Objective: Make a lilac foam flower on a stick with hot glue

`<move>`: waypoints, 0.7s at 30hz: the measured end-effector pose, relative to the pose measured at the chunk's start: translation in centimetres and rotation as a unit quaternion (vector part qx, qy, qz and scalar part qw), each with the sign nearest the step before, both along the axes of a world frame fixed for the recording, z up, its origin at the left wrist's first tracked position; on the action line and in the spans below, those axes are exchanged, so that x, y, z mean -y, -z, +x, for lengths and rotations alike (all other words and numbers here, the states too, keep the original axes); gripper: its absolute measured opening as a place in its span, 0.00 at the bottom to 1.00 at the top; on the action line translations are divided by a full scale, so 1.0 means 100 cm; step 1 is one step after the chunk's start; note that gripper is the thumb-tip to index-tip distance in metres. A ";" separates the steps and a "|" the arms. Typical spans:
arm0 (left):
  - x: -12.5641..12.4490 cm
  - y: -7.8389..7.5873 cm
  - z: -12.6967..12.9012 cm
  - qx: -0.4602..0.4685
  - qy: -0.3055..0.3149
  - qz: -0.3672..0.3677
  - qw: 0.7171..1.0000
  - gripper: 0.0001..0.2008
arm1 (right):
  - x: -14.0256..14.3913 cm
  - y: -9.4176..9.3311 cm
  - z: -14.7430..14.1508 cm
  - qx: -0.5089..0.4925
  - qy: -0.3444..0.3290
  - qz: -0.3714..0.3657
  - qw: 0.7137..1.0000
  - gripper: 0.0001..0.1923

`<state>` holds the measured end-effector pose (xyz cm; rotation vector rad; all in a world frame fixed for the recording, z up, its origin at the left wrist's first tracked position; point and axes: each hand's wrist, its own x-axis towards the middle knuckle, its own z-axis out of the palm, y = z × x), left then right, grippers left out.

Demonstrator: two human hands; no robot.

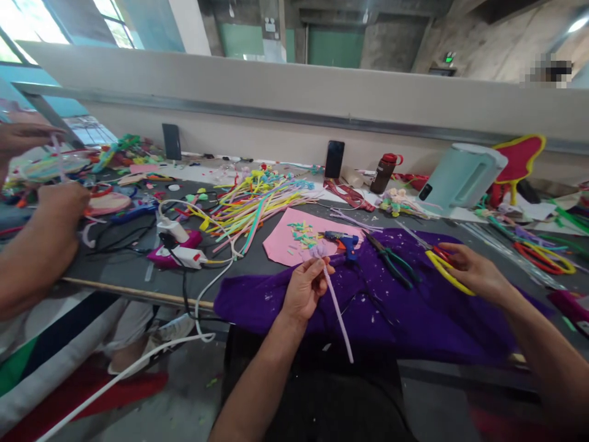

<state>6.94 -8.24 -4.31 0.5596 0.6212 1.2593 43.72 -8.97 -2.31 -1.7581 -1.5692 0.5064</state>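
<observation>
Between the closed fingers of my left hand (304, 290) is a lavender pipe-cleaner flower (318, 250); its long fuzzy stem (339, 316) slants down to the right. My right hand (478, 273) has its fingers on the handles of yellow-and-red scissors (444, 265), whose blades point away to the upper left over the purple cloth (285, 301). A blue glue gun (350, 242) lies just beyond my left hand, at the edge of a pink sheet (281, 236) with small cut pieces. Green-handled pliers (396, 265) rest on the cloth between my hands.
Several pastel pipe cleaners (251, 215) are heaped behind the sheet. A power strip (177, 255) with trailing cables sits left. Farther back stand a phone (334, 159), a brown bottle (385, 175) and a pale kettle (464, 178). Another person's hands (64, 199) work at far left.
</observation>
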 end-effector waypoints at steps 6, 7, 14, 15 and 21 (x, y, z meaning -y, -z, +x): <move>-0.002 0.002 -0.001 0.006 0.019 -0.016 1.000 0.12 | 0.017 0.010 -0.042 -0.305 -0.013 0.079 0.949 0.33; -0.002 0.002 -0.001 0.004 0.020 -0.016 1.000 0.12 | 0.018 0.008 -0.054 -0.341 -0.012 0.140 0.930 0.33; -0.008 -0.015 0.006 0.014 0.033 -0.002 0.999 0.10 | 0.002 -0.035 -0.126 -0.360 -0.170 0.166 0.902 0.32; -0.010 -0.021 0.007 0.020 0.037 0.009 0.999 0.10 | -0.003 -0.044 -0.135 -0.351 -0.210 0.162 0.898 0.31; -0.031 -0.044 0.005 0.029 0.029 0.069 0.997 0.11 | -0.029 -0.051 -0.183 -0.305 -0.303 0.183 0.884 0.28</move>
